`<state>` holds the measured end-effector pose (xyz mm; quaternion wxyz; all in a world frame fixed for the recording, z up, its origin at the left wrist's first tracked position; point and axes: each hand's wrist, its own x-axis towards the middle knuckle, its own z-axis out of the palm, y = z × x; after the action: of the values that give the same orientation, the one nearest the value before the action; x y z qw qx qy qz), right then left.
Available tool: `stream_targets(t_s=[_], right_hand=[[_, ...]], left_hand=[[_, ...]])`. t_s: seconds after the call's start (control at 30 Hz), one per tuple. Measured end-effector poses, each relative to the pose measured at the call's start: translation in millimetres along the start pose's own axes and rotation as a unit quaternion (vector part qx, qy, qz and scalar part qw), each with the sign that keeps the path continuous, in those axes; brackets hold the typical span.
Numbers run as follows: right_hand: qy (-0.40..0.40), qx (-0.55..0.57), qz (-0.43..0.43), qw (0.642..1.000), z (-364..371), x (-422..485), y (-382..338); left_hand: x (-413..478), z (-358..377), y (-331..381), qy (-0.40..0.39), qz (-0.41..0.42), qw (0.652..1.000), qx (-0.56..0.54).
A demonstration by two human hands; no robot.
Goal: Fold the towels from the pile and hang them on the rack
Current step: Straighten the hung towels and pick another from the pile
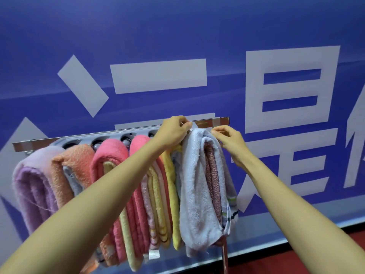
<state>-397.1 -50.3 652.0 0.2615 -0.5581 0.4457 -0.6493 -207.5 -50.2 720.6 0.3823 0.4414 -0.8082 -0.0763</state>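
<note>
The fingers (186,126) of the left hand (174,132) are curled together, thumb against fingertips, and appear to pinch the top fold of the white towel (197,184) on its left side. The right hand (230,138) pinches the same fold on its right side, fingers drawn together.

Handling, as judged: soft, light terry cloth. It sags, keeps no shape of its own, and is neither slippery nor fragile. Take hold at the top fold, one pinch on each side, to seat it.

The white towel hangs folded over the right end of the rack (205,123), wrapped round a reddish woven layer, with a striped hem at lower right. To its left hang the other towels (110,159) in yellow, pink, orange and lilac, packed close together.
</note>
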Motion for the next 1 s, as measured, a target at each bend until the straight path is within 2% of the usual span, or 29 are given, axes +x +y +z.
stream_targets(t_s=[0.1, 0.17, 0.27, 0.43, 0.53, 0.6, 0.7, 0.77, 0.87, 1.0], right_hand=[[-0.015, -0.018, -0.051, 0.998, -15.9, -30.6, 10.4], [-0.048, -0.066, -0.055, 0.995, -22.8, -50.3, 23.4], [-0.083, -0.137, -0.019, 0.987, -26.0, -60.6, 48.8], [-0.047, -0.217, 0.098, 0.970, -30.8, -49.1, 77.8], [-0.118, -0.296, 0.140, 0.938, -35.7, -49.4, 91.0], [-0.087, -0.326, 0.127, 0.933, -41.4, -50.4, 92.2], [0.097, -0.384, 0.084, 0.914, -59.1, -50.5, 78.0], [0.174, -0.415, 0.037, 0.892, -69.6, -47.7, 70.0], [0.171, -0.457, -0.005, 0.873, -68.8, -46.9, 64.0], [0.072, -0.471, -0.015, 0.879, -52.5, -62.6, 75.2]], left_hand=[[-13.4, 2.6, 2.3, -0.010, 0.017, 0.999, 0.051], [-20.3, 7.1, 2.9, -0.012, 0.019, 0.998, 0.055], [-27.4, 16.3, 0.3, 0.015, 0.046, 0.997, 0.063], [-38.7, 25.1, 1.1, 0.042, 0.054, 0.992, 0.104], [-43.2, 27.9, 3.3, 0.053, 0.050, 0.989, 0.129], [-44.2, 29.7, 4.3, 0.056, 0.048, 0.986, 0.148], [-45.3, 31.0, 5.4, 0.060, 0.046, 0.985, 0.155], [-45.8, 31.2, 5.3, 0.065, 0.055, 0.984, 0.155], [-45.0, 32.5, 3.5, 0.068, 0.059, 0.984, 0.151], [-45.3, 34.5, 3.0, 0.077, 0.063, 0.984, 0.151]])
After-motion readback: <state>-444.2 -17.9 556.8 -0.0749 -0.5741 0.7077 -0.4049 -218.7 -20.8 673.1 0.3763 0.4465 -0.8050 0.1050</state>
